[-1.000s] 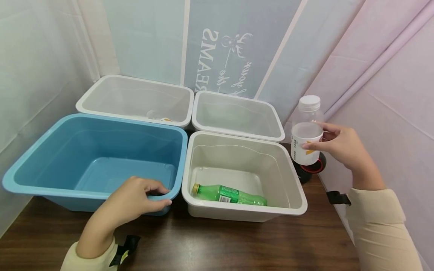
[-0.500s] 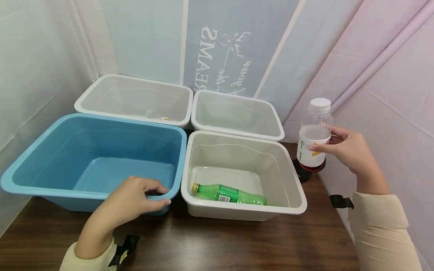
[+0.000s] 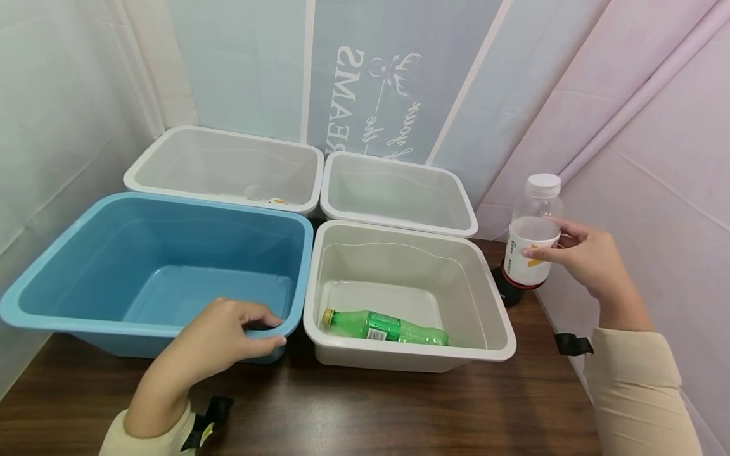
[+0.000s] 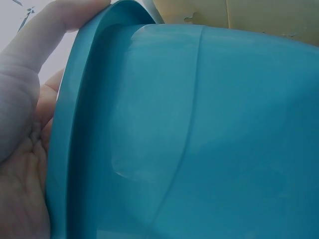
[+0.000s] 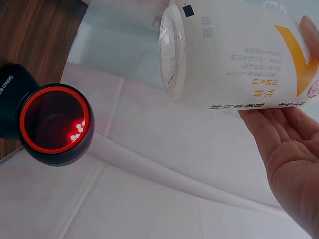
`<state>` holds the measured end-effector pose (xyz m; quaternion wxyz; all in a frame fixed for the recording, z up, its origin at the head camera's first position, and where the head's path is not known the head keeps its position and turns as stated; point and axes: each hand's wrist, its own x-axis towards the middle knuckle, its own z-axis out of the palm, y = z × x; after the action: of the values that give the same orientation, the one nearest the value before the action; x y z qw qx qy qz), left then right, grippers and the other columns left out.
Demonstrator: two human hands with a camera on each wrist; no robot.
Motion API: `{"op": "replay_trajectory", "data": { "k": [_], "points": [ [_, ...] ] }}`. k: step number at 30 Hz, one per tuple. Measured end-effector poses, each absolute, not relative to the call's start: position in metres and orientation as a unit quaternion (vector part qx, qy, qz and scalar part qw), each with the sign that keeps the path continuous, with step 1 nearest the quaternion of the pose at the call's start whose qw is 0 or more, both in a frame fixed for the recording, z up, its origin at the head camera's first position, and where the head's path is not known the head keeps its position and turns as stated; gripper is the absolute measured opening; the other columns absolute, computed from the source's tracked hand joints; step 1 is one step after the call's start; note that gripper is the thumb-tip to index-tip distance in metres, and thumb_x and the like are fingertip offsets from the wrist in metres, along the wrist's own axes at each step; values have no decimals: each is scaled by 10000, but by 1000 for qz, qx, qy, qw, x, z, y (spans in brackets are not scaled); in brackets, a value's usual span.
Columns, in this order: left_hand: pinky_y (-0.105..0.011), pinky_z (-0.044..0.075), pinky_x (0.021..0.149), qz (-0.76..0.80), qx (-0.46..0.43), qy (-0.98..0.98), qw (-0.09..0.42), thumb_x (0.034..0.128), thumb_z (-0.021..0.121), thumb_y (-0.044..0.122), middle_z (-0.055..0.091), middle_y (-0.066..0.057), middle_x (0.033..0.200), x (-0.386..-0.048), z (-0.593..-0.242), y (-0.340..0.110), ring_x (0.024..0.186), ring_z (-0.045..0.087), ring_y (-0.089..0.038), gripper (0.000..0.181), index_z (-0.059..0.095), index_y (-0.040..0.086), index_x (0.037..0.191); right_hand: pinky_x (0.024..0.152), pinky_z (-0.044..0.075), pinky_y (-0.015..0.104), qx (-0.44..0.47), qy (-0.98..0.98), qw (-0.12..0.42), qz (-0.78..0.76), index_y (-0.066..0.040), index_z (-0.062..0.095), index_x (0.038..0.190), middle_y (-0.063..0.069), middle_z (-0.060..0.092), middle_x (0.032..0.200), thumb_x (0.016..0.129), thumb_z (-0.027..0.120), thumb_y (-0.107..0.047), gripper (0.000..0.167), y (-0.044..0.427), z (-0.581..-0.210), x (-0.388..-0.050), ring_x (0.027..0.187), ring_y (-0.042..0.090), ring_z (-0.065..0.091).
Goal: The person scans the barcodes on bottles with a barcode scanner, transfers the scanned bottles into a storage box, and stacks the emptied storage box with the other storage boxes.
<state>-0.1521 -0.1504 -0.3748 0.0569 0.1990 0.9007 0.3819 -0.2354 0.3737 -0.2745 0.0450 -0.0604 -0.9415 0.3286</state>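
1. A wood-grain surface (image 3: 319,411) carries four tubs, two near and two far.
2. The blue basin (image 3: 188,231) stands near left. The left hand (image 3: 222,335) has its fingers curled over the rim at the near right corner, gripping it.
3. The beige tub (image 3: 393,263) sits near right, just beside the basin.
4. Behind them are the far left tub (image 3: 217,161) and the far right tub (image 3: 393,196).
5. The right hand (image 3: 593,259), well to the right, has fingers and thumb closed on a clear bottle around its label.
6. The green bottle (image 3: 384,326) lies on its side in the beige tub, cap to the left; that item looks done.
7. The clear bottle (image 3: 525,240), white-capped and roughly upright, is held right of the beige tub, inside none of the tubs, so its handling seems unfinished.
8. Below it, apart from its base, a black scanner (image 5: 55,119) glows red; whether it has registered anything, I cannot tell.
9. A partly hidden container (image 3: 277,201) with an orange mark lies in the far left tub, apparently also dealt with.
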Motion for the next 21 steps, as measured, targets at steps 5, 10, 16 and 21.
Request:
{"op": "replay_trajectory", "data": {
  "k": [5, 10, 16, 21],
  "points": [
    [-256, 493, 709, 377, 198, 903, 55, 836, 785, 375, 752, 89, 965, -152, -375, -151, 792, 570, -33, 184, 786, 243, 965, 711, 375, 100, -69, -940, 54, 330, -108, 527, 1443, -426, 595, 815, 797, 843, -330, 753, 377, -277, -235, 826, -213, 567],
    [-259, 496, 709, 370, 198, 906, 53, 835, 783, 382, 753, 91, 965, -152, -375, -151, 796, 578, -36, 186, 786, 247, 963, 712, 372, 106, -71, -938, 56, 333, -114, 529, 1444, -428, 598, 799, 799, 842, -327, 747, 382, -282, -236, 820, -204, 568],
    [-244, 479, 692, 371, 198, 906, 54, 836, 786, 367, 752, 95, 953, -152, -376, -150, 761, 549, -21, 177, 787, 244, 963, 721, 376, 132, -81, -937, 60, 335, -114, 542, 1433, -415, 605, 782, 793, 846, -336, 743, 388, -291, -238, 804, -182, 576],
    [-244, 482, 693, 371, 200, 905, 51, 837, 786, 356, 753, 93, 953, -153, -376, -150, 768, 562, -32, 167, 788, 242, 960, 720, 390, 134, -89, -936, 70, 334, -110, 550, 1423, -406, 603, 771, 781, 852, -363, 754, 393, -298, -240, 793, -162, 577]
  ]
}}
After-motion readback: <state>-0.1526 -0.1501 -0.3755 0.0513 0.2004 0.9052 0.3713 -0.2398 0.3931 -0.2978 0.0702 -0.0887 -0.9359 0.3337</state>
